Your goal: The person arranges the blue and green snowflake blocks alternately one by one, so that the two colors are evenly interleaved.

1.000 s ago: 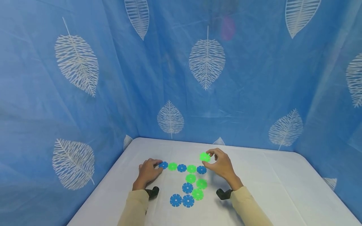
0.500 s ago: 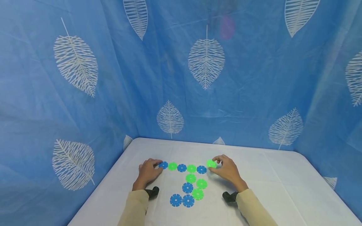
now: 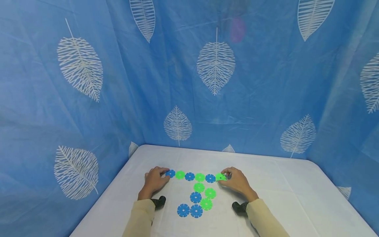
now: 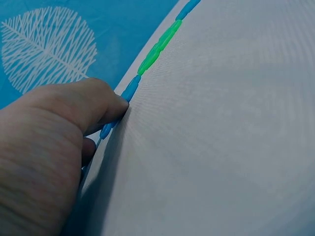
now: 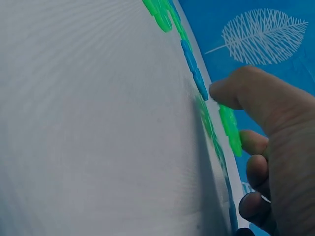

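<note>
A row of notched, flower-shaped plastic discs, blue and green by turns, crosses the white table in the head view. My left hand [image 3: 154, 180] pinches the blue disc [image 3: 170, 173] at the row's left end, its thumb on the near edge in the left wrist view. At the other end, my right hand [image 3: 236, 181] holds a green disc [image 3: 220, 177] between thumb and fingers, beside the last blue disc [image 3: 210, 178]. The right wrist view has this green disc [image 5: 230, 130] slightly above the table, its lower part partly hidden by the fingers.
Below the row lie more loose discs: green ones [image 3: 210, 193] and blue ones [image 3: 183, 210], several touching. The white-covered table [image 3: 281, 197] extends to both sides. A blue curtain with white leaf prints [image 3: 216, 67] stands behind it.
My right hand has moved right, then down with the green disc, from above the row to its right end. My left hand has stayed at the left blue disc.
</note>
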`<state>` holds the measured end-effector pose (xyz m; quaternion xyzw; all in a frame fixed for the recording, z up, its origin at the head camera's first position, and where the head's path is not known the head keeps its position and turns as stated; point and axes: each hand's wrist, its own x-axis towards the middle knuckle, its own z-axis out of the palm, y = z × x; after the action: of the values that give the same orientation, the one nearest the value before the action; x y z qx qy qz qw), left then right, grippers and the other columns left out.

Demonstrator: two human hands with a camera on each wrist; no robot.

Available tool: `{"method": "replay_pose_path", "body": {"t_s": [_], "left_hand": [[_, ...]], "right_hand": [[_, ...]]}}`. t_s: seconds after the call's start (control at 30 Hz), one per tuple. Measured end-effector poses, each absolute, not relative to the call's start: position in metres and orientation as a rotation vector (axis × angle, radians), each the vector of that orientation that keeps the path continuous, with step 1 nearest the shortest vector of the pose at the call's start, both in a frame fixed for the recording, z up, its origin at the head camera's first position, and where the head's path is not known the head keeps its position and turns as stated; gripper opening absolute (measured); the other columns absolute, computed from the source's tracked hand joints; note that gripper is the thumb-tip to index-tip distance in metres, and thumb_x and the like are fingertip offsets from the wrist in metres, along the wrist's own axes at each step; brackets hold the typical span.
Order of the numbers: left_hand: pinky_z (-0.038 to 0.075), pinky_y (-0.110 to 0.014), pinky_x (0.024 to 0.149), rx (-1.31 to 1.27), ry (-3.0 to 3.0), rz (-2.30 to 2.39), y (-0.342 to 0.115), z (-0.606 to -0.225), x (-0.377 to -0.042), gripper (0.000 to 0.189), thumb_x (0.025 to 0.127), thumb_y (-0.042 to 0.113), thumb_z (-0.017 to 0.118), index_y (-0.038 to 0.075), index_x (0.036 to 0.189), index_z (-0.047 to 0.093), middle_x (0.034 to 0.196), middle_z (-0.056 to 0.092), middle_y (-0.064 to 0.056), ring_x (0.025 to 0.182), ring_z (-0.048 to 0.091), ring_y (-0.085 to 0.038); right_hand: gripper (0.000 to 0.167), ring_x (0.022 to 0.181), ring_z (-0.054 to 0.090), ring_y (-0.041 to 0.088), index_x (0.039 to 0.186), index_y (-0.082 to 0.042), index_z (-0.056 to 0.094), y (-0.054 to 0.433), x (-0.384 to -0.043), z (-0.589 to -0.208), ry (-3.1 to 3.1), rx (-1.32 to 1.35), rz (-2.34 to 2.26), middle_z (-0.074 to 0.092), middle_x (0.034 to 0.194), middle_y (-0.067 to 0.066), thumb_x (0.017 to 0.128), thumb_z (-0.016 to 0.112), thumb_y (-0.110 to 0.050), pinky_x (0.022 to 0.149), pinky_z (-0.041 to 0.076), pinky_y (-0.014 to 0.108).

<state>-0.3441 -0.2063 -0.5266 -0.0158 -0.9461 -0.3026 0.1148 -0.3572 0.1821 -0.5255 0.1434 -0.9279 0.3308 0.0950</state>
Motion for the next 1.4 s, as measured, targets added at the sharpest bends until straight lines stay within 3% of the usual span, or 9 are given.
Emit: {"method": "replay_pose_path", "body": {"t_s": [0.67, 1.4], "left_hand": [[0.032, -0.045, 0.084, -0.041, -2.771, -0.881, -0.206, -0.529, -0.3449, 0.035, 0.085, 0.031, 0.073, 0.024, 0.12, 0.074, 0.115, 0.069, -0.003, 0.11, 0.059, -0.026], [0.033, -0.045, 0.085, -0.033, -2.784, -0.877, -0.2037, -0.5278, -0.3438, 0.036, 0.085, 0.031, 0.073, 0.024, 0.12, 0.073, 0.115, 0.068, -0.004, 0.11, 0.059, -0.026]], "right_hand": [[0.04, 0.081, 0.05, 0.015, 0.107, -0.013, 0.073, 0.184, -0.3576, -0.5301, -2.808, 0.379, 1.137, 0.06, 0.089, 0.0, 0.075, 0.086, -0.033, 0.077, 0.043, 0.037], [0.041, 0.082, 0.051, 0.014, 0.109, -0.02, 0.073, 0.1861, -0.3558, -0.5347, -2.773, 0.372, 1.166, 0.06, 0.089, -0.003, 0.074, 0.086, -0.037, 0.077, 0.043, 0.036]]}}
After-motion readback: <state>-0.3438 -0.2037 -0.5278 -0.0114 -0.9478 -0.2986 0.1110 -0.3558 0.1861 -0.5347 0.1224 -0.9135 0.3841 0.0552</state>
